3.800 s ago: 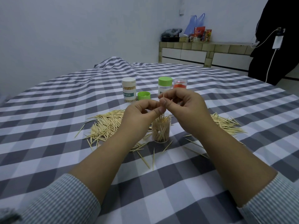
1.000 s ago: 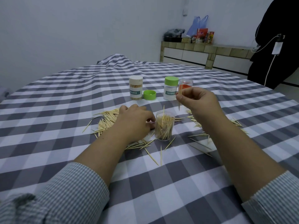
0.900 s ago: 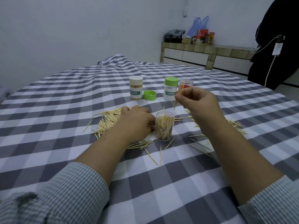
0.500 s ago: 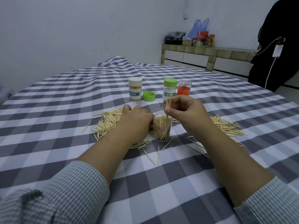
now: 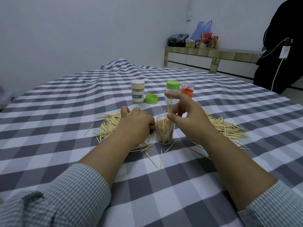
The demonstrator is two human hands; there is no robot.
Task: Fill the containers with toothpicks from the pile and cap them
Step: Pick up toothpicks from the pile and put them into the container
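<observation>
A clear open container (image 5: 164,134), part full of toothpicks, stands at the table's middle. My right hand (image 5: 190,115) hovers over its mouth with thumb and index finger spread apart. A few toothpicks (image 5: 169,104) stand upright between them, their lower ends in the container. My left hand (image 5: 136,125) lies palm down on the left toothpick pile (image 5: 108,126), knuckles against the container's left side, fingertips hidden. Another pile (image 5: 227,128) lies to the right. Behind stand a white-capped full container (image 5: 137,94), a loose green cap (image 5: 151,98) and a green-capped container (image 5: 172,86).
A clear jar with an orange-red insert (image 5: 187,91) stands beside the green-capped container. Stray toothpicks (image 5: 161,158) lie in front of the open container on the checked cloth (image 5: 180,194). A tiled counter (image 5: 213,58) with bags stands far back right.
My right hand came down from beside the red jar to the open container's mouth with toothpicks, then spread its fingers. My left hand stayed on the pile beside the container.
</observation>
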